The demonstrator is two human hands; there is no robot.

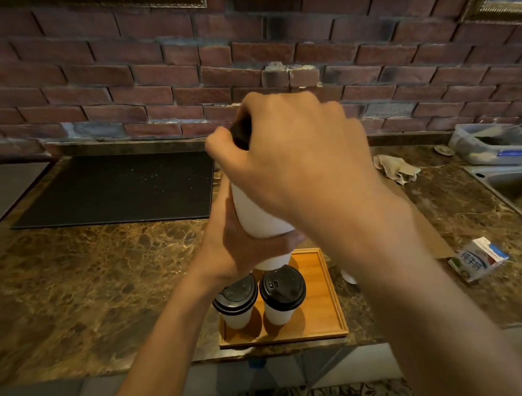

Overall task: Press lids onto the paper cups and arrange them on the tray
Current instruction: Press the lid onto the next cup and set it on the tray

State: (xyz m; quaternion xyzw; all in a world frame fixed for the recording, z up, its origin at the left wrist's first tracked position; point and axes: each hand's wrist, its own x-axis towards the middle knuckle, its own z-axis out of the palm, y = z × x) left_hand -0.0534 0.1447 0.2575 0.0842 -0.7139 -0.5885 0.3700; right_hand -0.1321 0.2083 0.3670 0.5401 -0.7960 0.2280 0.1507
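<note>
Two lidded cups [255, 300] on tray [327, 314] — mat [118, 189] behind-left

Left hand [241, 248] wraps the cup [262, 217] low — right hand [293, 154] curls over its lid [240, 136].

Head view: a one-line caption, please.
Left hand grips a paper cup, right hand presses on its black lid, above a wooden tray holding two lidded cups.

We see a white paper cup [256, 216] raised above the wooden tray [327, 302], with a black lid [240, 136] at its top (mostly hidden). The left lidded cup [236, 302] and the right lidded cup [283, 297] stand upright on the tray, side by side.
</note>
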